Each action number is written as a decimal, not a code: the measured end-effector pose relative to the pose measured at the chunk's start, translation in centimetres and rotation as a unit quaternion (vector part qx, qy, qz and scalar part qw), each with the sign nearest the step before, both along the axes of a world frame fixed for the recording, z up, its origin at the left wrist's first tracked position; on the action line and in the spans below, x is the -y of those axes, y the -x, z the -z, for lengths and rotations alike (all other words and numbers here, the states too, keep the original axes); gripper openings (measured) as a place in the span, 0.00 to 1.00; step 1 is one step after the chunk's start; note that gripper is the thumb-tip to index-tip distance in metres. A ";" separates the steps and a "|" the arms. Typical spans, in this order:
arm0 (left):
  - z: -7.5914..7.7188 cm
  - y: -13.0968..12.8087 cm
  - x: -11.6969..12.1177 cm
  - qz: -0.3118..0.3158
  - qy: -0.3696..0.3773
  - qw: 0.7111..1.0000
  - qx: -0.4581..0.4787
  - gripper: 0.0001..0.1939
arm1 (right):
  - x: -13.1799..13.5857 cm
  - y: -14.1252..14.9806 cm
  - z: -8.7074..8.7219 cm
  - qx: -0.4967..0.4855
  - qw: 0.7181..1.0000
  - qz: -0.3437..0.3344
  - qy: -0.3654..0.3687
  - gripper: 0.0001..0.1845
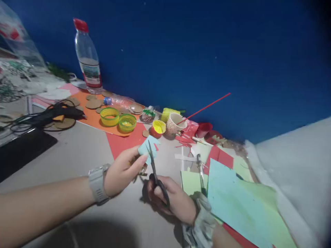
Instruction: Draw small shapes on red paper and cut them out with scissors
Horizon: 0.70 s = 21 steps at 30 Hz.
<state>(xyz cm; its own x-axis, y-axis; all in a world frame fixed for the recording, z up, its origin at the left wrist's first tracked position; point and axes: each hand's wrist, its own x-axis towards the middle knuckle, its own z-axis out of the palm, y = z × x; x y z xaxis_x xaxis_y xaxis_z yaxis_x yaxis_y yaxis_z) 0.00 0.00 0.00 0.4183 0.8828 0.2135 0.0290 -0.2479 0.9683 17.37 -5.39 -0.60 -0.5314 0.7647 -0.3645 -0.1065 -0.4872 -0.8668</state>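
My left hand (126,170) pinches a small piece of light blue paper (143,148) between thumb and fingers. A wristwatch with a grey band sits on that wrist. My right hand (173,198) is wrapped round the black handles of a pair of scissors (152,160). Their blades point up and away, lying across the blue paper, with a bit of red showing beside them. Whether the blades are cutting into the paper I cannot tell. Something thin and brownish shows under my left fingers, too blurred to name.
Ahead stand two yellow-green rings (110,117), a patterned cup (173,125) with a red stick, and a plastic bottle (89,62). Coloured paper sheets (235,196) and a pen (200,172) lie right. A black glue gun (62,112) with cable and a dark flat device (26,151) lie left.
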 end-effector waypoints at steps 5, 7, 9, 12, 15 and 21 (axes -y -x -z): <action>0.0 0.1 0.1 0.001 -0.007 1.000 0.004 0.13 | 0.0 -0.1 0.1 0.006 1.000 -0.005 -0.017 0.29; -0.1 0.1 0.2 0.001 -0.009 1.000 0.006 0.12 | 0.0 -0.2 0.0 0.009 1.000 -0.013 -0.016 0.29; -0.2 0.1 0.2 0.002 -0.012 1.000 0.007 0.12 | 0.0 -0.2 -0.1 0.014 1.000 -0.017 -0.014 0.29; -0.4 0.1 0.3 0.003 -0.016 1.000 0.011 0.11 | -0.1 -0.3 -0.2 0.019 0.999 -0.018 -0.019 0.29; -0.5 0.1 0.3 0.005 -0.018 1.000 0.013 0.11 | -0.1 -0.4 -0.3 0.027 0.999 -0.023 -0.029 0.29; -0.5 0.0 0.1 0.010 -0.017 1.000 0.018 0.11 | -0.1 -0.3 -0.3 0.026 0.999 -0.024 -0.032 0.28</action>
<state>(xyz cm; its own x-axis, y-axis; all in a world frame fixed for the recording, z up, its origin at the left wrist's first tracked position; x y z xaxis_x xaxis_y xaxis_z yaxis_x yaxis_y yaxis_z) -0.03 -0.14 0.49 0.4267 0.8669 0.2578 -0.0109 -0.2801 0.9599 17.70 -5.30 -0.28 -0.5498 0.7616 -0.3431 -0.0387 -0.4335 -0.9003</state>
